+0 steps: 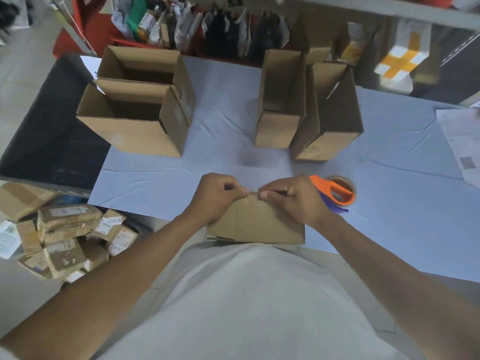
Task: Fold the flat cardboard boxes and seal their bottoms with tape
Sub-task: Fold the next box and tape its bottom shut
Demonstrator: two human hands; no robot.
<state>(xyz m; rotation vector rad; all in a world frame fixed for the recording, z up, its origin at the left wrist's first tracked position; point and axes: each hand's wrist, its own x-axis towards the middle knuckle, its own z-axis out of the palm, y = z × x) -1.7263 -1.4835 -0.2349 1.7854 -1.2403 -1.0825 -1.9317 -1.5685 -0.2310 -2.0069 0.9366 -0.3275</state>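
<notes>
A small cardboard box [259, 224] stands at the near edge of the table, bottom side up, against my body. My left hand [217, 196] and my right hand [293, 197] meet at its far top edge, fingers pinched on the edge where clear tape glints on the seam. Just right of my right hand an orange tape dispenser [335, 193] with a brown tape roll lies on the table. Whether my fingers pinch the tape or only the cardboard is unclear.
Two folded open boxes [135, 126] stand at the back left and two tall ones [324, 120] at the back right on the pale blue table cover [161, 183]. Papers [459, 141] lie at the right edge. Taped parcels [67, 237] are piled on the floor at the left.
</notes>
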